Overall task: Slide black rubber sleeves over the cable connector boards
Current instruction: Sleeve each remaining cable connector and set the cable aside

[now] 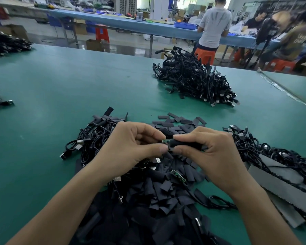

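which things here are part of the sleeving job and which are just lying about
In the job: left hand pinching the connector board; right hand holding the black sleeve; loose sleeve pile; bare board on it; cable tangle.
Lying about: grey strips; red stool; blue bin; cardboard box.

left grip pinching, right grip pinching
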Demonstrator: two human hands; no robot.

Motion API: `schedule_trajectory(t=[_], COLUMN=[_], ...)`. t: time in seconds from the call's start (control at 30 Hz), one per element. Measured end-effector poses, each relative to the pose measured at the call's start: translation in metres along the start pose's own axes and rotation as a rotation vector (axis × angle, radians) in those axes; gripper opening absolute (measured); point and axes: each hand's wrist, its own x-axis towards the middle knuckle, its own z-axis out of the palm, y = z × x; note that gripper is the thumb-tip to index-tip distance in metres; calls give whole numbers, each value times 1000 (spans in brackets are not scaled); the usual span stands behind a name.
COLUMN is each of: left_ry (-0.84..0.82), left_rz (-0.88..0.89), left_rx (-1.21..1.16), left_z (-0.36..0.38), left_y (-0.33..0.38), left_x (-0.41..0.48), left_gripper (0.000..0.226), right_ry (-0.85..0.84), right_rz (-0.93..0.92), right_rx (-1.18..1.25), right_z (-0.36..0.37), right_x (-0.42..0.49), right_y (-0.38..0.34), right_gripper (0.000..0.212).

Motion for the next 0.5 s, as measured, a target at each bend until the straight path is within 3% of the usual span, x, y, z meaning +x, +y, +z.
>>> schedule_trajectory(t=[0.2,0.5], left_ry=[3,9], left_rz=[-26,-32], left_rx=[-72,-79], left_z=[0,0], left_y=[2,4], left_x=[1,0], left_gripper=[12,15], right_ry=[109,89], right_rz=[-19,-122], right_rx=[4,-26], right_z=[-3,2], right_x=[0,-1], right_y=[0,2], right_gripper=[29,26])
